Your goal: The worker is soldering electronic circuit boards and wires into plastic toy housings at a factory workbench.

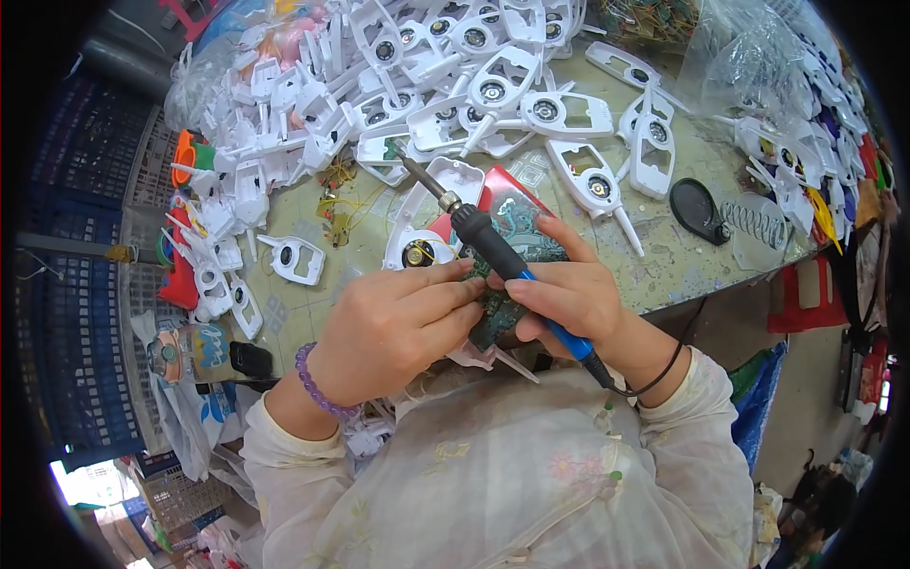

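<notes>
My right hand (pixel 578 294) is wrapped round a soldering iron (pixel 502 248) with a black grip and blue handle. Its metal tip points up and left, away from me, above the white plastic parts. My left hand (pixel 393 318), with purple beads at the wrist, has its fingers pressed together by the right fingertips; what they pinch is hidden. Just beyond those fingers lies a white plastic housing (pixel 403 237) with a round speaker (pixel 417 253) and a thin yellow wire. Below and behind the hands shows a dark green patterned piece (pixel 495 321), resembling a circuit board.
White housings with round speakers (pixel 493 90) heap across the far table (pixel 336 284). Small boards with yellow wires (pixel 336 209) lie left of centre. At right are a black oval part (pixel 699 211) and a coiled spring (pixel 754 220). A black cable (pixel 678 356) trails from the iron.
</notes>
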Available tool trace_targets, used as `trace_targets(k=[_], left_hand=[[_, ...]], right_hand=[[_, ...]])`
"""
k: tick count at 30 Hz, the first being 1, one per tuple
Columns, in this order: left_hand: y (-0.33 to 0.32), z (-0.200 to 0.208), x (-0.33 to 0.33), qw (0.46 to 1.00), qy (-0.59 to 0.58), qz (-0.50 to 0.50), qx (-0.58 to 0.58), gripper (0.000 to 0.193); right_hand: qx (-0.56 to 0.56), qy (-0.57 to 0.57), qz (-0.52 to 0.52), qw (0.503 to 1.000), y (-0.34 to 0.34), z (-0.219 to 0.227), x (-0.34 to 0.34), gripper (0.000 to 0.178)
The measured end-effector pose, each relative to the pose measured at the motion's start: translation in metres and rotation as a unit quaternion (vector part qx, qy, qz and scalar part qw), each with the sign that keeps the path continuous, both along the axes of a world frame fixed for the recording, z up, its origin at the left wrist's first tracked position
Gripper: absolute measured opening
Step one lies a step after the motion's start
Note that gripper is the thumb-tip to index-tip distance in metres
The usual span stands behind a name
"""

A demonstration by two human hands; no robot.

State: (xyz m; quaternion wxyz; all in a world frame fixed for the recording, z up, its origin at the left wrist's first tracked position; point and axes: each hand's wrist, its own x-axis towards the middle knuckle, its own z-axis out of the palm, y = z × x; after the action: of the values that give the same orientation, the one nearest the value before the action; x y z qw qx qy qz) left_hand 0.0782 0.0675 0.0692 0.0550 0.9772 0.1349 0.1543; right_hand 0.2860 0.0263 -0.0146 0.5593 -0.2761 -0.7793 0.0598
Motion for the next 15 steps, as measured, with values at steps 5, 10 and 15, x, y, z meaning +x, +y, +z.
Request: trace_targets(k=[5, 10, 15], left_hand=[[0.000, 0.000, -0.001, 1.000, -0.004, 0.002, 0.005, 0.020], [-0.002, -0.003, -0.002, 1.000, -0.025, -0.002, 0.001, 0.020], [-0.002, -0.004, -0.001, 0.999, -0.029, -0.004, 0.019, 0.018]], right_hand=[[-0.010, 0.032, -0.015, 0.999, -0.010, 0.014, 0.018, 0.034], [-0.017, 0.229, -0.042, 0.972, -0.058, 0.022, 0.038, 0.024], [0.043, 0.198, -0.014, 0.979, -0.076, 0.012, 0.036, 0.022]])
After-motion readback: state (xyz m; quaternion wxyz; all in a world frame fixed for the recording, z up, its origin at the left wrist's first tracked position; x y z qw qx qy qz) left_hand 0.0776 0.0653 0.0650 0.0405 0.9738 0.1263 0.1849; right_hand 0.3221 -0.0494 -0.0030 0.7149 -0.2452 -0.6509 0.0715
